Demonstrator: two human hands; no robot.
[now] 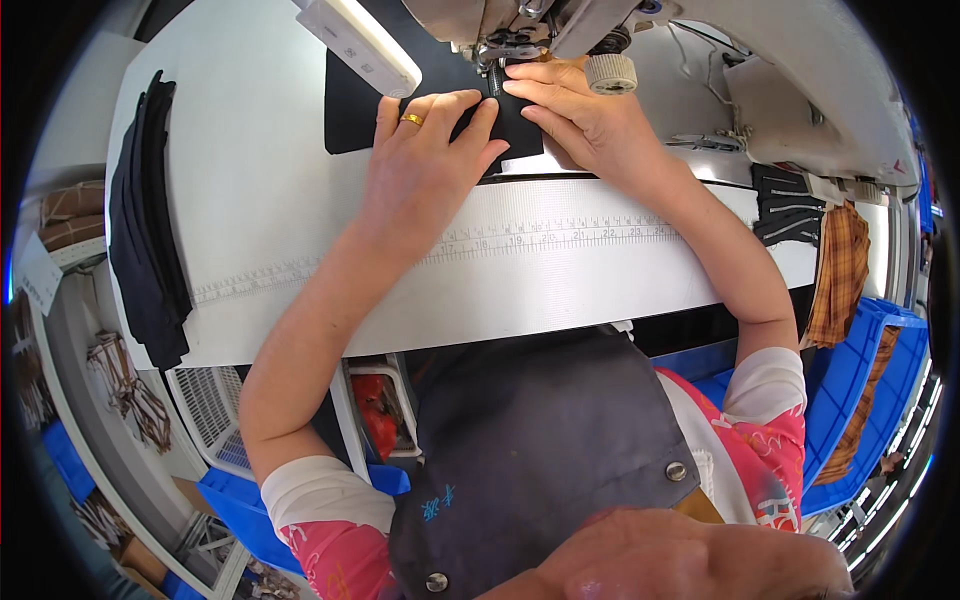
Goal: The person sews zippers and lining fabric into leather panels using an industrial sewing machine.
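Observation:
Black fabric (356, 112) lies under the presser foot (495, 78) of a sewing machine (760, 90). My left hand (425, 160) rests on it just left of the foot, a ring on one finger, fingers slightly bent and resting on the cloth. My right hand (590, 125) lies right of the foot, its fingers stretched and slightly apart on the fabric, fingertips close beside the foot. A white elongated device (355, 45) overhangs the cloth near my left fingers. The detail right at the needle is too small to tell.
A white worktable (250, 200) carries a measuring strip, a folded black pile (145, 220) at left and black zippered pieces (785, 205) at right. Plaid fabric (840, 270) hangs near a blue bin (870, 400). A white basket (205, 410) sits below the table's left front.

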